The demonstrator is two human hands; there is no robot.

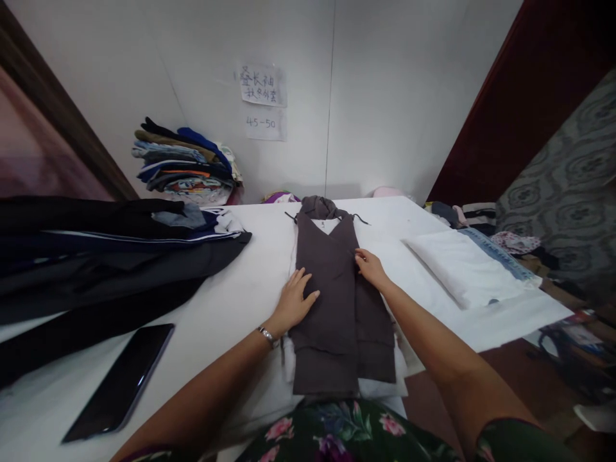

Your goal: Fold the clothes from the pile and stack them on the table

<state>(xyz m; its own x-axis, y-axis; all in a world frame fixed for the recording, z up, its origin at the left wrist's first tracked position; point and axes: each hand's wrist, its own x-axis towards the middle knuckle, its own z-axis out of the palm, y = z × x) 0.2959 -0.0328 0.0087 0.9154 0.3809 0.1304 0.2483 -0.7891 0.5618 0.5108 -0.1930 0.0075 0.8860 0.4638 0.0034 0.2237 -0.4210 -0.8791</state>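
Note:
A dark brown-grey hooded jacket [327, 308] lies on the white table in front of me, its hood at the far end and drawstrings out to both sides. Both sleeves are folded in over its front, cuffs toward me. My left hand [292, 301] rests flat with fingers apart on the jacket's left side. At the opposite edge, my right hand [371, 266] has its thumb and fingers closed on the jacket's fabric. White cloth shows at the neck and under the hem.
A black phone [122, 378] lies at the near left. Dark garments [106, 256] are spread across the table's left. Folded clothes [185, 163] are stacked by the wall, under paper notes [262, 96]. At the right lies a white folded item [462, 263], with more clothes beyond.

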